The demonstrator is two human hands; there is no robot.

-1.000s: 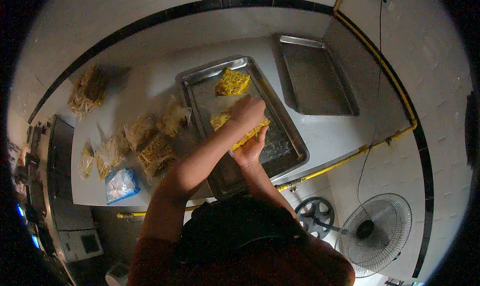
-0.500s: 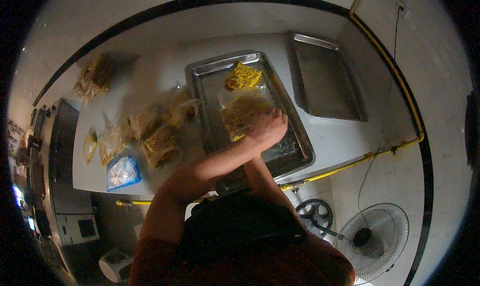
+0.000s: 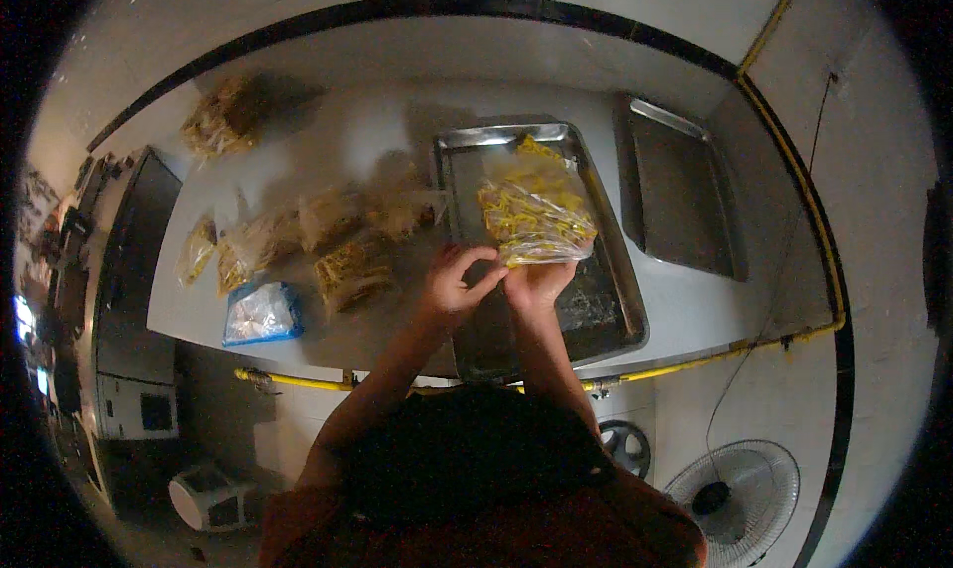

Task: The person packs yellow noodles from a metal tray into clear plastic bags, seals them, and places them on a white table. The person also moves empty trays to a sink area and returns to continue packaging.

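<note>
A clear plastic bag (image 3: 536, 215) packed with yellow, noodle-like strands is held above a metal tray (image 3: 620, 295). My right hand (image 3: 541, 282) grips the bag's near edge from below, its fingers partly hidden behind the bag. Close to the bag's near left corner is my left hand (image 3: 459, 282), thumb and forefinger curved with a gap between them. Whether its fingertips touch the plastic I cannot tell. More yellow strands (image 3: 539, 149) show past the bag's far edge, over the tray's far part.
Left of the tray, several clear bags of similar strands (image 3: 352, 275) lie on the pale table (image 3: 397, 106). A blue-edged bag (image 3: 261, 313) with whitish contents lies near the front edge. A second metal tray (image 3: 685, 196) is at right. A fan (image 3: 740, 498) stands on the floor.
My left arm has uncrossed from over the right, and the left hand has moved left. The bag is now raised and tilted in my right hand. The whole view has shifted slightly.
</note>
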